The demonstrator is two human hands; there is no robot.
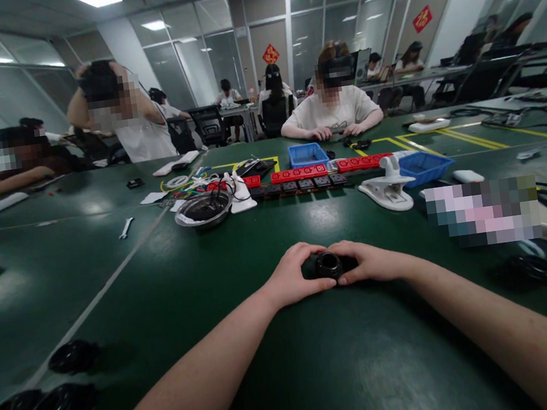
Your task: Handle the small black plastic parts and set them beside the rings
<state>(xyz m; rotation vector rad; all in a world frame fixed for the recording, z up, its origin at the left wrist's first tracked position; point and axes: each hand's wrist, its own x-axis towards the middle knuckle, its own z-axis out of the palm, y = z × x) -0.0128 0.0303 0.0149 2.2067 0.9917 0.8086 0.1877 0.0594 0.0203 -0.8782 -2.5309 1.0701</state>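
Observation:
A small round black part [327,274] with an open centre, glossy and ring-like, sits on the green table in front of me. My left hand [290,275] curves round its left side, thumb in front and fingers behind. From the right, my right hand [370,262] closes on it in the same way, and both thumb tips meet near its front edge. Similar black rings lie at the lower left: one [74,356] alone, and two more [61,409] side by side. Another black ring [536,268] rests at the right.
Ahead are a metal bowl [205,223] of dark cables, red power sockets [298,173], a blue basket [308,155], a second blue basket [427,168] and a white clip base [388,195]. A wrench [126,228] lies left. Across the table sits a person [334,106].

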